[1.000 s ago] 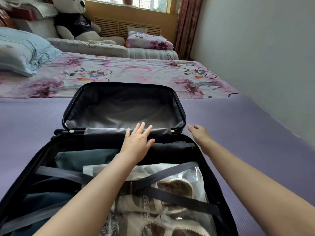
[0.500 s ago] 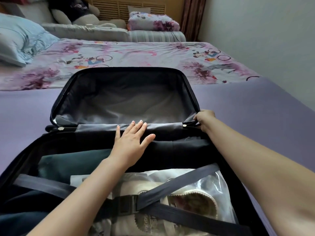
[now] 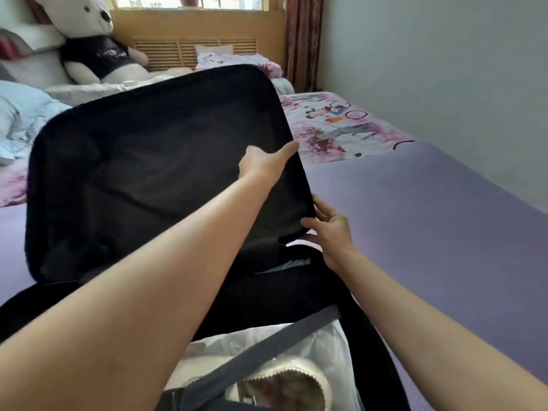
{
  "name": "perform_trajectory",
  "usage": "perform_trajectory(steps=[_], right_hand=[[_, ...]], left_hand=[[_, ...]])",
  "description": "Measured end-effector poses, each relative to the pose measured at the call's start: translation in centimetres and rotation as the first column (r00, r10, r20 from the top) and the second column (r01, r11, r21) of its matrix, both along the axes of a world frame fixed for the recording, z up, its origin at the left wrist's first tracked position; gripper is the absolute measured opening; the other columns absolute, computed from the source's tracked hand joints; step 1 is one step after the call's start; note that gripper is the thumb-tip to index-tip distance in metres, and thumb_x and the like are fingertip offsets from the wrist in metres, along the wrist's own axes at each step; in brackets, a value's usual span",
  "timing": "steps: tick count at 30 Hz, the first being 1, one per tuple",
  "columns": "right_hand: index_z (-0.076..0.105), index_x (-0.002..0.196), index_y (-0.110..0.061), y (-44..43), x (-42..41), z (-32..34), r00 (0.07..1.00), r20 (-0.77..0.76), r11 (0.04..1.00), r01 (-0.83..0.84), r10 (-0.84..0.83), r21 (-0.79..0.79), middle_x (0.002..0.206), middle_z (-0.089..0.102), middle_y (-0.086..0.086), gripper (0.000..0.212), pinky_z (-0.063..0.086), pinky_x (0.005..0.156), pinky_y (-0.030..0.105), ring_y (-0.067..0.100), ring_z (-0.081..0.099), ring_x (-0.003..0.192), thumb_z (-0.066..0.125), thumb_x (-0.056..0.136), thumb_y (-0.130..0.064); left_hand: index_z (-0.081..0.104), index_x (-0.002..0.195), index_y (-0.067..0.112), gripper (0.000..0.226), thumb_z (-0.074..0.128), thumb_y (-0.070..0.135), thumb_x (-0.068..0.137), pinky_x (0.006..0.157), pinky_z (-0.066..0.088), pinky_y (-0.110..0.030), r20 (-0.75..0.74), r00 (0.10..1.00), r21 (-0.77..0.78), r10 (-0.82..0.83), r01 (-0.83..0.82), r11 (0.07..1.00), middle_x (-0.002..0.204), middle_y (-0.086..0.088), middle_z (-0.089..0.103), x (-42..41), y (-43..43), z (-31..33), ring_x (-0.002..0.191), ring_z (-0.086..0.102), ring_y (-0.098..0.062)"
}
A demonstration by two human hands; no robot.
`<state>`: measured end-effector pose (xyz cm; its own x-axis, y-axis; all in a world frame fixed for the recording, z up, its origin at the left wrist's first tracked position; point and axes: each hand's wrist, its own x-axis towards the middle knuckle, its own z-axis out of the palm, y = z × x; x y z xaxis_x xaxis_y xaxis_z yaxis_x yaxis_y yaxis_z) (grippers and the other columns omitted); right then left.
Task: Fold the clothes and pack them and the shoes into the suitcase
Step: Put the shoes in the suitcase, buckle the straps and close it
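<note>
Left forearm [image 3: 154, 307] hides packed clothes.

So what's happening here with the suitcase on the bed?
A person is closing a black suitcase that lies on a purple bed cover. Both hands grip the right edge of the lid: the left hand higher up, the right hand near the hinge corner. The lid is tilted up, partway over. Inside, shoes in a clear plastic bag sit under a grey strap.

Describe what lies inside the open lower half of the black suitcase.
Inside the black suitcase, a clear plastic bag holding a cream shoe lies under a grey strap. The left forearm covers the rest, so any clothes there cannot be seen.
</note>
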<state>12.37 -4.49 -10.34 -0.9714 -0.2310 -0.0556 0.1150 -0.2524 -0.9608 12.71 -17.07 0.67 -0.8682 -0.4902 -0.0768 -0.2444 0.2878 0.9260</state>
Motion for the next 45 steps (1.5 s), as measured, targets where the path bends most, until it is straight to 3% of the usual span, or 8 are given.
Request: perform_trajectory(steps=[4, 8, 13, 27, 31, 35, 41, 45], right_hand=[[0.057, 0.118, -0.029, 0.8, 0.6, -0.6, 0.996, -0.095, 0.998, -0.007, 0.002, -0.061, 0.124, 0.063, -0.001, 0.056, 0.058, 0.075, 0.028, 0.019, 0.064, 0.108, 0.05, 0.085, 0.015], [0.058, 0.114, -0.035, 1.3, 1.2, -1.0, 0.99, -0.143, 0.998, -0.028, 0.02, -0.058, 0.124, 0.063, -0.005, 0.054, 0.056, 0.081, 0.026, 0.015, 0.061, 0.113, 0.052, 0.087, 0.012], [0.038, 0.143, -0.027, 3.0, 0.3, 1.1, 0.966, -0.255, 0.947, 0.039, 0.046, 0.318, 0.146, 0.042, -0.007, 0.071, 0.027, 0.115, 0.029, 0.009, 0.034, 0.138, 0.073, 0.082, -0.019], [0.057, 0.13, -0.03, 3.0, 2.1, 6.7, 0.875, -0.484, 0.901, 0.207, 0.003, 0.381, 0.12, 0.065, -0.013, 0.052, 0.051, 0.096, 0.031, 0.002, 0.059, 0.112, 0.051, 0.085, -0.004], [0.055, 0.133, -0.022, 3.7, 3.7, 6.6, 0.895, -0.445, 0.924, 0.171, 0.0, 0.343, 0.125, 0.063, -0.008, 0.051, 0.046, 0.1, 0.025, 0.006, 0.058, 0.115, 0.05, 0.088, 0.001], [0.054, 0.133, -0.019, 3.9, 5.0, 7.4, 0.912, -0.411, 0.935, 0.135, 0.013, 0.327, 0.124, 0.062, -0.008, 0.054, 0.045, 0.097, 0.015, 0.008, 0.057, 0.116, 0.048, 0.086, 0.007], [0.041, 0.143, -0.03, 4.5, 7.0, 7.8, 0.936, -0.319, 0.92, -0.016, 0.151, 0.391, 0.135, 0.053, -0.015, 0.069, 0.043, 0.106, 0.035, 0.005, 0.051, 0.123, 0.063, 0.08, -0.012], [0.036, 0.143, -0.034, 5.4, 8.6, 12.8, 0.913, -0.329, 0.952, -0.159, 0.242, 0.26, 0.133, 0.044, -0.029, 0.057, 0.04, 0.09, 0.004, -0.011, 0.043, 0.12, 0.06, 0.091, -0.032]], left_hand=[[0.018, 0.145, 0.008, 0.098, 0.073, 0.049, 0.075, 0.096, 0.047, -0.046, -0.109, 0.992, 0.025, 0.058, -0.056, 0.998, 0.142, -0.011, 0.038, -4.6, 2.6, 4.5, 0.125, 0.044, -0.029], [0.04, 0.135, 0.009, 0.049, 0.052, 0.006, 0.088, 0.092, 0.05, -0.04, -0.133, 0.986, -0.269, 0.098, -0.131, 0.954, 0.131, -0.009, 0.047, -5.8, 2.7, 4.1, 0.117, 0.051, -0.028], [0.052, 0.118, 0.007, 0.031, 0.051, 0.003, 0.088, 0.084, 0.054, -0.041, -0.236, 0.97, -0.349, 0.06, -0.142, 0.926, 0.117, -0.008, 0.055, -4.6, 1.9, 2.7, 0.099, 0.061, -0.028], [0.04, 0.138, 0.019, 0.062, 0.069, 0.016, 0.084, 0.092, 0.05, -0.032, -0.489, 0.851, -0.312, -0.192, 0.035, 0.949, 0.115, -0.001, 0.064, 6.4, 5.0, 4.0, 0.099, 0.062, -0.009], [0.045, 0.133, 0.017, 0.064, 0.076, 0.021, 0.076, 0.105, 0.035, -0.03, -0.569, 0.73, -0.76, -0.378, -0.292, 0.58, 0.129, -0.002, 0.05, 8.8, 2.9, 9.6, 0.122, 0.044, -0.019], [0.022, 0.148, 0.026, 0.091, 0.076, 0.031, 0.075, 0.116, 0.012, -0.044, -0.179, 0.916, -0.966, -0.359, -0.095, 0.239, 0.149, -0.005, 0.034, 7.5, 0.6, 15.3, 0.141, 0.022, -0.028], [0.044, 0.138, 0.035, 0.057, 0.058, 0.048, 0.085, 0.093, 0.041, -0.04, -0.043, 0.963, -0.988, -0.265, -0.002, 0.154, 0.13, -0.006, 0.058, 9.2, 0.0, 16.5, 0.118, 0.052, -0.031], [0.036, 0.142, 0.036, 0.069, 0.043, 0.071, 0.082, 0.094, 0.04, -0.037, -0.02, 0.97, -0.989, -0.241, 0.016, 0.147, 0.135, -0.005, 0.055, 12.0, 0.7, 16.2, 0.119, 0.052, -0.029]])
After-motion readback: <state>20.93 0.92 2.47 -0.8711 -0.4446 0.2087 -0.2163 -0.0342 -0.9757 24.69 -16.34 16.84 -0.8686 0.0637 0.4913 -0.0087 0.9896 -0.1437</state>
